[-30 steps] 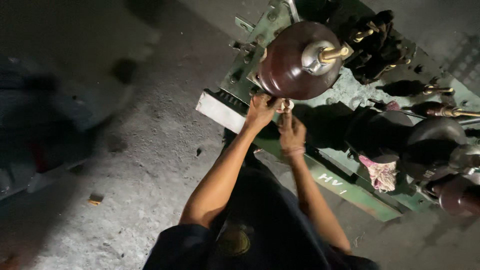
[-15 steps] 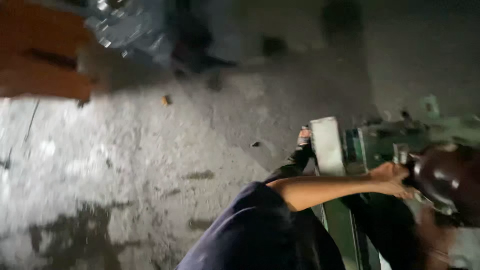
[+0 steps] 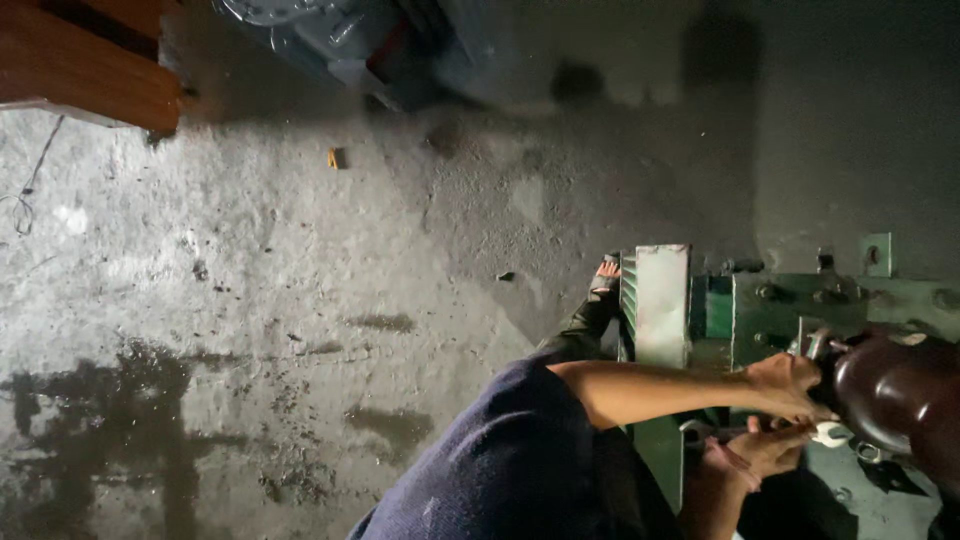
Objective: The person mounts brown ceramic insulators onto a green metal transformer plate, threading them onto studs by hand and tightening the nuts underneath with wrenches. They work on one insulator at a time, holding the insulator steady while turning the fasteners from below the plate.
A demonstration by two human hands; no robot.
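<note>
Camera's steadied since a moment ago, both hands kept at the brown porcelain insulator (image 3: 895, 395) on the green metal frame (image 3: 800, 300). Left hand (image 3: 790, 385) cups its base; right hand (image 3: 765, 450) pinches a small white fitting (image 3: 830, 433) underneath. Looks like seating it; next needs a careful twist. Wet concrete floor (image 3: 300, 300) alongside, frame bolts (image 3: 815, 295) crowd the hands.

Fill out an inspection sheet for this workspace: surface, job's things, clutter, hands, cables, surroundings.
Surface: rough concrete floor, with dark wet stains at lower left.
Job's things: dark brown ribbed insulator on a green metal housing; a small white part at its base.
Clutter: small yellow scrap and a dark chip on the floor.
Hands: left hand rests on the insulator; right hand holds the white part from below.
Cables: thin wire at far left.
Surroundings: wooden piece top left; plastic-wrapped object beside it; sandalled foot by the housing.
</note>
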